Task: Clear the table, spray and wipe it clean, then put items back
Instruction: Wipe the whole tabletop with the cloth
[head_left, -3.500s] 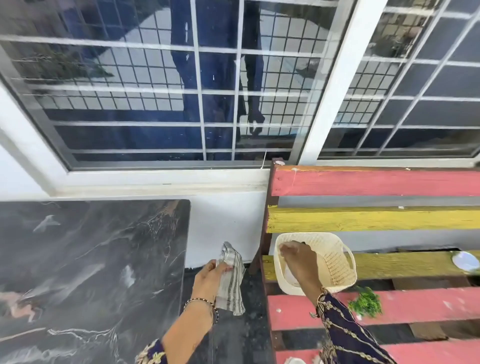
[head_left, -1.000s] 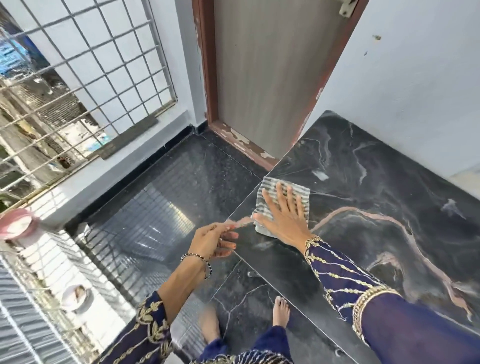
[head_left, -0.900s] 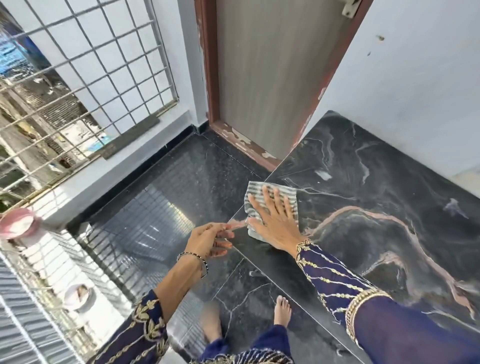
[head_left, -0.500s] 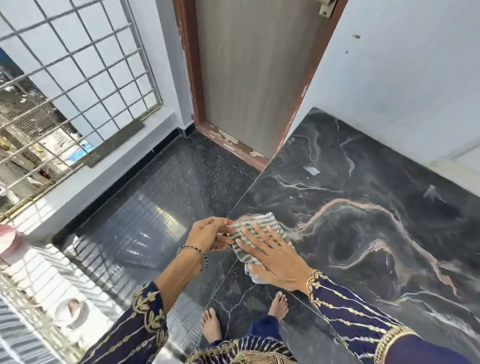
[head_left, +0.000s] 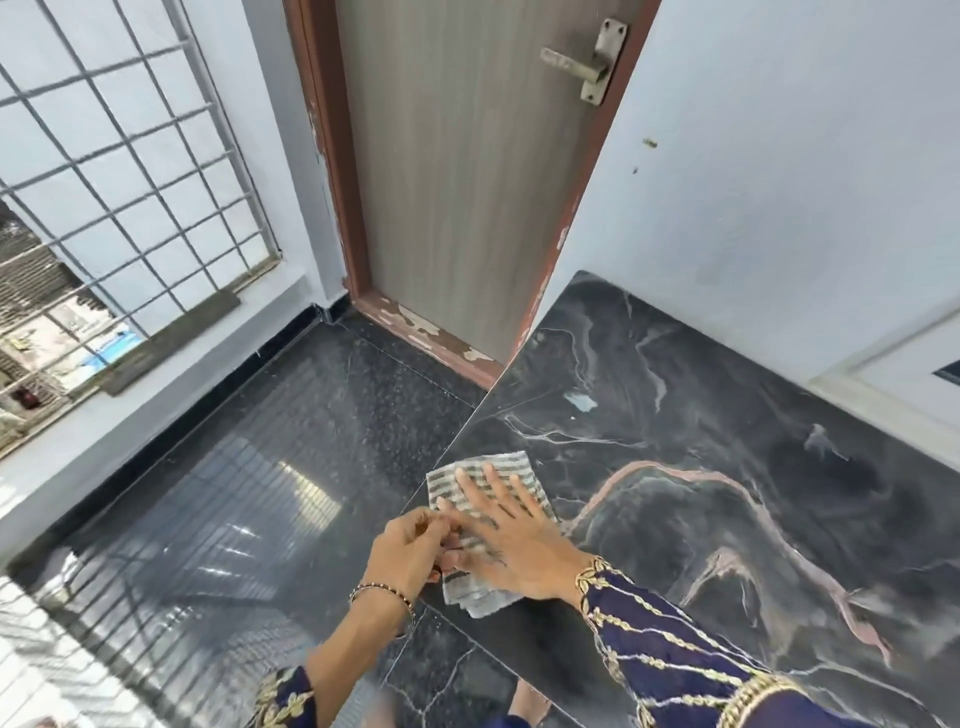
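Observation:
A grey-and-white striped cloth (head_left: 485, 470) lies flat at the left edge of the black marble table (head_left: 727, 467). My right hand (head_left: 511, 535) presses down on it with straight, spread fingers. My left hand (head_left: 410, 553) sits just off the table's edge, its fingertips curled against the cloth's near left border; whether it pinches the cloth is unclear. A small pale patch (head_left: 579, 401) shows on the tabletop farther back.
A shut grey door (head_left: 457, 171) with a metal handle (head_left: 584, 65) stands behind the table's far corner. A grilled window (head_left: 119, 182) is at the left. Glossy dark floor (head_left: 234, 493) lies beside the table; my bare foot (head_left: 527, 699) shows below.
The cloth has spread flat again under my right hand, back onto the table's left edge. My left hand stays at that edge beside the cloth. The view has tilted up.

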